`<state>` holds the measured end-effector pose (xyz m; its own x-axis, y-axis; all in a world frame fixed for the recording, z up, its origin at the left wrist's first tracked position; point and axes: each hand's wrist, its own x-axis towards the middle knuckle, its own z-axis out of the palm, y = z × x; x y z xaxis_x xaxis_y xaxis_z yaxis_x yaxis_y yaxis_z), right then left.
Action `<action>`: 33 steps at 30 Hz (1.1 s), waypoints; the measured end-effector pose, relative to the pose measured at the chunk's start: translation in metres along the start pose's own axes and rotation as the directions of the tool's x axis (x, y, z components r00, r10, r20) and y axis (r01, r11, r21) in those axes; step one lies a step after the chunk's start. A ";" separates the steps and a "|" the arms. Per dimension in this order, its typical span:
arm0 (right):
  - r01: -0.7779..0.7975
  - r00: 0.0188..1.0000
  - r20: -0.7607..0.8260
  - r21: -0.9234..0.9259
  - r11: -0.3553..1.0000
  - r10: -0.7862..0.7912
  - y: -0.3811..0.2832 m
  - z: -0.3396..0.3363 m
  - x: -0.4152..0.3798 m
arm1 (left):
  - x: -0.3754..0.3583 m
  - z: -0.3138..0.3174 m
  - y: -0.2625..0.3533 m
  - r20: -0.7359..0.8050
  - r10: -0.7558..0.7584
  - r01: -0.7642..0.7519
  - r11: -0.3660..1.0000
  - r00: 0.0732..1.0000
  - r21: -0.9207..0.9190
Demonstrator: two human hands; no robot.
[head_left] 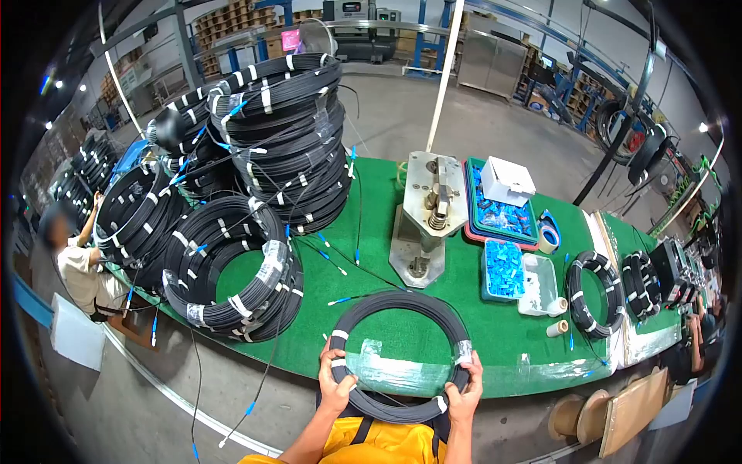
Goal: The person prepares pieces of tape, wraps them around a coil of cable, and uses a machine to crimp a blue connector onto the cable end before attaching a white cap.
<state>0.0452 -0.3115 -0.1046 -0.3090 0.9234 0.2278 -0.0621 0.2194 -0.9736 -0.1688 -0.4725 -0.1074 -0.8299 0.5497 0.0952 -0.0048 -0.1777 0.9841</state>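
A coil of black cable (398,300), bound with white tape, lies in both my hands at the front edge of the green table. My left hand (336,383) grips its left side, with the thumb on top and fingers wrapped round the outside. On the right side of the ring, my right hand (465,389) holds it the same way. One loose cable end with a blue and white connector (340,301) extends left from the coil. Through the ring, clear tape shows on the table's front edge.
Tall stacks of cable coils (286,139) stand left, with a shorter stack (232,271) nearer me. A metal press (429,209) stands behind the coil. Right of it are a tray (502,213) of blue parts, a white box (507,181) and more coils (595,294). Another person (81,267) works at far left.
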 end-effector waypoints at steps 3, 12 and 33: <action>0.008 0.999 0.036 -0.062 0.998 -0.006 0.001 0.000 0.001 | -0.003 -0.011 -0.012 0.028 0.031 -0.034 0.994 0.999 0.100; -0.046 0.998 0.049 -0.033 0.998 0.048 0.006 0.000 0.006 | 0.005 -0.016 -0.039 0.013 0.090 -0.090 0.995 0.996 0.033; -0.169 0.934 0.091 -0.739 0.652 0.345 0.044 0.077 0.163 | 0.068 0.013 -0.019 0.164 -0.010 -0.136 0.507 0.986 0.851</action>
<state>-0.0812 -0.1759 -0.1114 -0.3963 0.9097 -0.1239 0.7132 0.2201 -0.6655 -0.2177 -0.4216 -0.1173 -0.7270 0.6780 0.1087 0.5856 0.5295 0.6138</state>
